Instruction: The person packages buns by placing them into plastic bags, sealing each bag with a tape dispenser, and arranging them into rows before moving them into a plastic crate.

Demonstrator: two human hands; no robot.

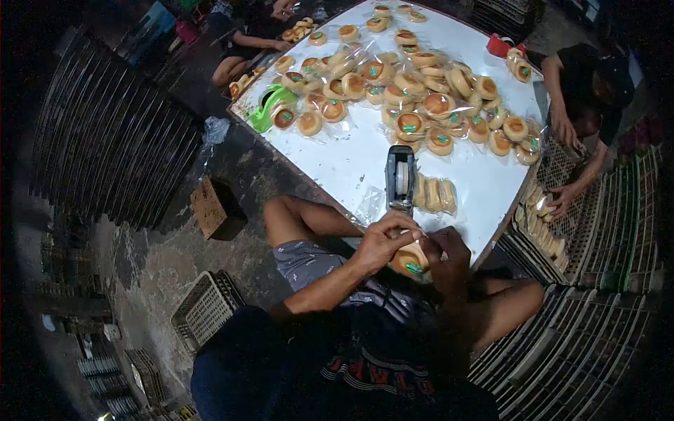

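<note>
Bun, wrapped and green-labelled, sits at lower centre, pinched between both hands: left hand closed over its top, right hand curled around its side, close to the tape dispenser on the table, probably for sealing.

The single view comes from a camera worn on the person's head, looking forward and steeply down with a wide fisheye spread that darkens and bends the corners. It sits close above the person's own lap and the left hand and right hand, which meet just below centre. Farther off, the white table runs up to the top edge, where other people sit at its far sides.
</note>
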